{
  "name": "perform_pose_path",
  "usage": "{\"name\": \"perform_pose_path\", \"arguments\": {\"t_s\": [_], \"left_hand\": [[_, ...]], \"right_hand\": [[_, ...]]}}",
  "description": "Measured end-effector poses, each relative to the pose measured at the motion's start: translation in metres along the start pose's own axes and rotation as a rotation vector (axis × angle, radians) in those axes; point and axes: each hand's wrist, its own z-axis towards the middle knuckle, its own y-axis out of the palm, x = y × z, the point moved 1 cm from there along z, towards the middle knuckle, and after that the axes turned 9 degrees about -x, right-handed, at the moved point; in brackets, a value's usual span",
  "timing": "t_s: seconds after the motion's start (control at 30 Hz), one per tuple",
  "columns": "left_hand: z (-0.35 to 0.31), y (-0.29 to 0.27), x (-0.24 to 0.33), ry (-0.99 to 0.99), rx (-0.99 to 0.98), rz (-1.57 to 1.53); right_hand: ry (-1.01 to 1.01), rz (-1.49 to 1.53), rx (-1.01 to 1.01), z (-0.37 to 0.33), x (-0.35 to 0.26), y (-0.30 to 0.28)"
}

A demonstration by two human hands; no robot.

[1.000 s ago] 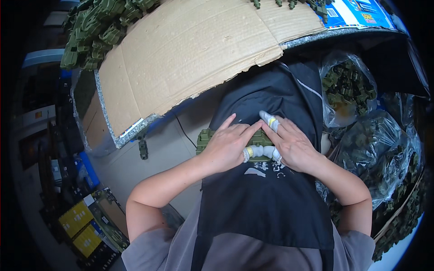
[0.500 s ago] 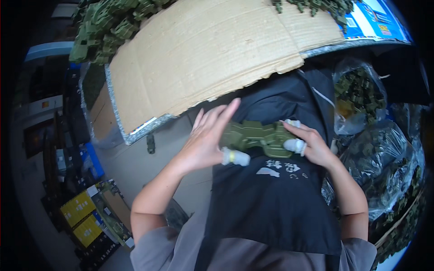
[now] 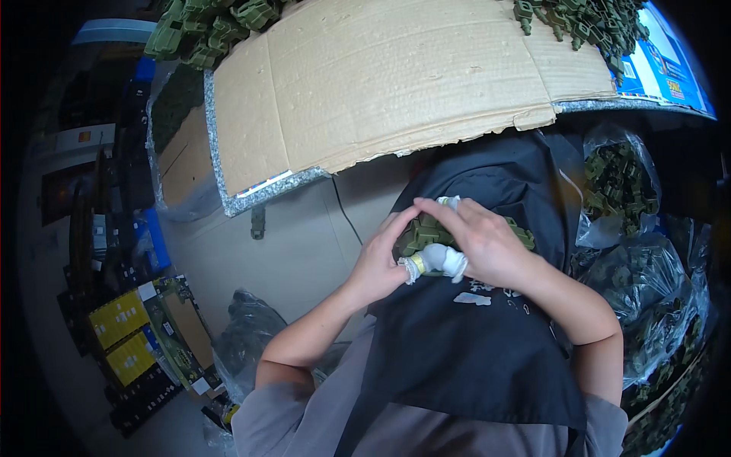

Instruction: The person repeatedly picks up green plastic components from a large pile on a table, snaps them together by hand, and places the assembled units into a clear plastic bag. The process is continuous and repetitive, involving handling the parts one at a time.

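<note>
An olive-green moulded plastic piece point(image 3: 423, 234) is held over my lap, against the dark apron. My left hand point(image 3: 381, 257) grips its left end, with the thumb, in a white cover, along the near side. My right hand point(image 3: 491, 242) is bent over the middle and right of the piece; the thumb and a finger wear white covers. The forefingers of both hands meet above the far edge. Much of the piece is hidden under the hands, though its right end shows beyond the right hand.
A cardboard-covered table point(image 3: 396, 76) lies ahead, with piles of green plastic parts point(image 3: 221, 30) at its far left and more parts point(image 3: 586, 27) at the far right. Clear bags point(image 3: 640, 274) of parts stand to my right. Yellow boxes point(image 3: 122, 327) are at the left; one green piece point(image 3: 258, 222) lies on the floor.
My right hand has moved left from the piece's right end to over its middle. My left hand, spread beside the piece before, has closed on its left end. The view has shifted slightly.
</note>
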Motion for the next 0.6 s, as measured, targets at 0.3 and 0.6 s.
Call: {"name": "perform_pose_path", "arguments": {"t_s": [0.3, 0.6], "left_hand": [[0.019, 0.004, 0.025, 0.108, -0.037, 0.193], [0.022, 0.018, 0.019, 0.07, -0.008, 0.054]], "right_hand": [[-0.027, 0.081, 0.091, -0.013, 0.004, -0.01], [-0.097, 0.347, -0.104, -0.015, 0.033, -0.027]]}}
